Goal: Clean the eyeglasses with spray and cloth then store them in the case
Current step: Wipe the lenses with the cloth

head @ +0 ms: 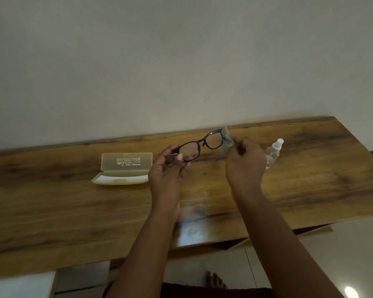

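Left hand (167,166) fingers pinch eyeglasses (199,145) frame, right hand (244,162) grips cloth (227,138) at 1 lens (wiping stage); spray bottle (272,152) set down, case (123,168) open, storing left.

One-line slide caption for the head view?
Left hand holds eyeglasses; right hand wipes a lens with cloth.

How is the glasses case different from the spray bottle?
The glasses case is yellowish, flat and boxy; the spray bottle is clear, slim and rounded. The case lies with its lid open; the bottle has its white top on. The case is beside the left hand; the bottle is partly hidden behind the right hand. Both sit on the wooden table, and neither is held.
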